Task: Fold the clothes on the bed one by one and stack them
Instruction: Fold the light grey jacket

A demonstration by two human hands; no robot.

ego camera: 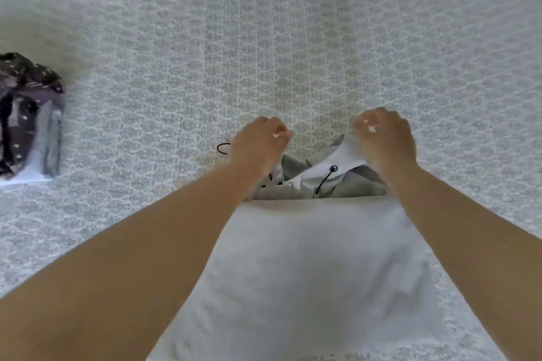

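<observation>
I see my left hand (259, 142) and right hand (384, 138) on bare forearms, no sleeves, with pale polished nails.

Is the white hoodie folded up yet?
Partly: the white hoodie body lies flat, both hands gripping its hood.

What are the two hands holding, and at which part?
Both hands grip the light grey hooded garment at its hood end: the left hand at one side, the right hand at the other, pinching the pale hood fabric.
</observation>
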